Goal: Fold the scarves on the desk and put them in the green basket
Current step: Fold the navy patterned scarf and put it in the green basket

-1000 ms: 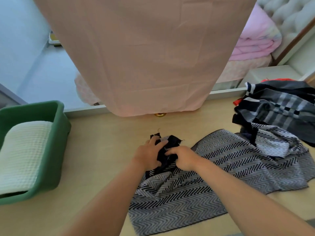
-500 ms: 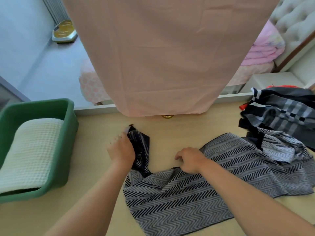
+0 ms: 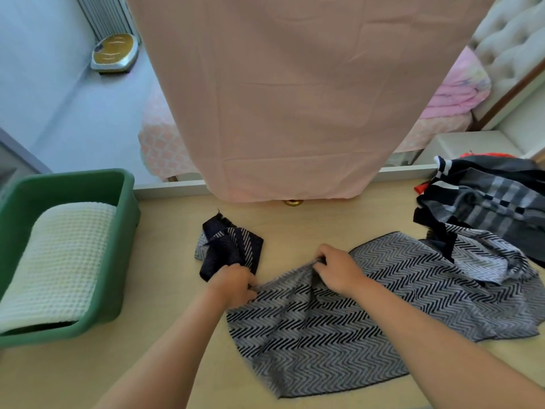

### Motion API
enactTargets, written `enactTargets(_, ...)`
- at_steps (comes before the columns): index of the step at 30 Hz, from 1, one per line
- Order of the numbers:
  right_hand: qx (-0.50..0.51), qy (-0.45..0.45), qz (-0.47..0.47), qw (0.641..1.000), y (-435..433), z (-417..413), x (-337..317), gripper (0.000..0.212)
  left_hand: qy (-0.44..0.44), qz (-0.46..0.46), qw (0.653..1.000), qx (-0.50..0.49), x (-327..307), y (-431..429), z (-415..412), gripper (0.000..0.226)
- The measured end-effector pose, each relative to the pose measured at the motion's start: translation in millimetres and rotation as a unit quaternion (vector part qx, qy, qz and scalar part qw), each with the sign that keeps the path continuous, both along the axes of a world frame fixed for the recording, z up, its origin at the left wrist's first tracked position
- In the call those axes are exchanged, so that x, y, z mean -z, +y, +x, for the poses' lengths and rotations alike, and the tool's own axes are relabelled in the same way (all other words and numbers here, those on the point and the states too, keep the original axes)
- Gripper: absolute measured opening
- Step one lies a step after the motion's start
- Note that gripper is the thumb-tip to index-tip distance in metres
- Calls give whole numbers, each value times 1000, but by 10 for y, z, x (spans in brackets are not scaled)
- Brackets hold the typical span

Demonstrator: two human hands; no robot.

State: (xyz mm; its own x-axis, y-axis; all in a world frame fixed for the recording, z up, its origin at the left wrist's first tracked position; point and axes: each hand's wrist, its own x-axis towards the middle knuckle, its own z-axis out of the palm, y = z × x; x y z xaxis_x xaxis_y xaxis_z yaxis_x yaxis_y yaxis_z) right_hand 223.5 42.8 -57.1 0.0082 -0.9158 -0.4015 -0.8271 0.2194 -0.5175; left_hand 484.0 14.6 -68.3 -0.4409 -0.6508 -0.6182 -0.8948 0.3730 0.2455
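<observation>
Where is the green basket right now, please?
In the head view, the basket sits far left on the desk, left of the left hand, holding a white cloth.

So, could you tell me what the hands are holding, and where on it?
Left hand and right hand both pinch the zigzag scarf at its bunched far edge.

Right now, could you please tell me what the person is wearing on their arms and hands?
Both forearms are bare to the frame's edge, no sleeves in view. The left hand and right hand wear no gloves; no watch, bracelet or ring shows.
</observation>
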Motion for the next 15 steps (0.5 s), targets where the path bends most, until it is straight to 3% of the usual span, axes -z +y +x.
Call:
enactTargets(2,36,-1,-20,999,-51,-53,-126,2,30,22,996,-75,-109,-33,36,26)
enactTargets(4,53,12,-48,997,-88,-71,-240,4,45,-21,995,-82,-289,-109,29,33)
enactTargets(8,85,46,-137,986,-229,-77,-409,8,-36,-170,985,-26,-584,-387,4,30)
enactTargets(10,123,36,-189,974,-329,-77,-435,9,-85,-278,956,-43,-624,-518,-7,25)
enactTargets(11,148,21,-209,966,-376,-81,-427,13,-67,-334,937,-79,-616,-558,-4,27)
enactTargets(13,169,-19,-221,960,-427,-83,-391,36,18,-408,903,-135,-575,-571,-24,35)
enactTargets(15,123,-22,-195,973,-392,-48,-303,72,79,-433,888,-131,-472,-499,-70,34)
